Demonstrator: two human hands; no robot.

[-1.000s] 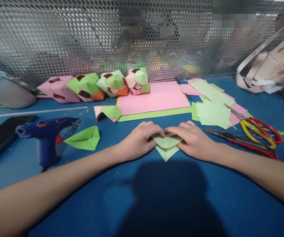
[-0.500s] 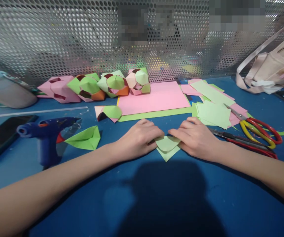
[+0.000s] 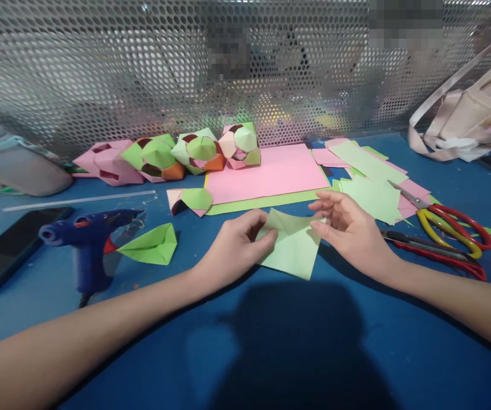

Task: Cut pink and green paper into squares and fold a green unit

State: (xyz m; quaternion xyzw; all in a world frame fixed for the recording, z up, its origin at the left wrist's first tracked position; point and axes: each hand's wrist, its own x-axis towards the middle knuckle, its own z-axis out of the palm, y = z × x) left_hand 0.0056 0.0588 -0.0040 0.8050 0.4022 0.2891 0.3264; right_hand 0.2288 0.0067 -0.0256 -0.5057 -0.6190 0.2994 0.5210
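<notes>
A light green square of paper (image 3: 292,250) with a crease across it lies mostly opened out between my hands, tilted up off the table. My left hand (image 3: 239,242) pinches its left side, thumb on top and fingers behind. At the upper right corner, my right hand (image 3: 350,233) holds the paper lightly between thumb and curled fingers. Left of my left hand rests a folded bright green paper piece (image 3: 154,246), beside a blue glue gun (image 3: 89,245). A joined green and pink paper piece (image 3: 196,200) sits just beyond.
Several folded paper balls (image 3: 154,156) line the mesh wall (image 3: 143,74). Pink and green sheets (image 3: 271,176) lie ahead. At right are cut papers (image 3: 371,196), scissors (image 3: 454,228) and a cutter (image 3: 429,247). A phone (image 3: 19,245), glue stick (image 3: 83,200), bottle (image 3: 19,159) and bag (image 3: 480,108) flank them.
The light green paper, folded into a small triangle before, has been opened out to a larger square. My right hand has lifted and turned, its fingers coming apart. The view has shifted slightly.
</notes>
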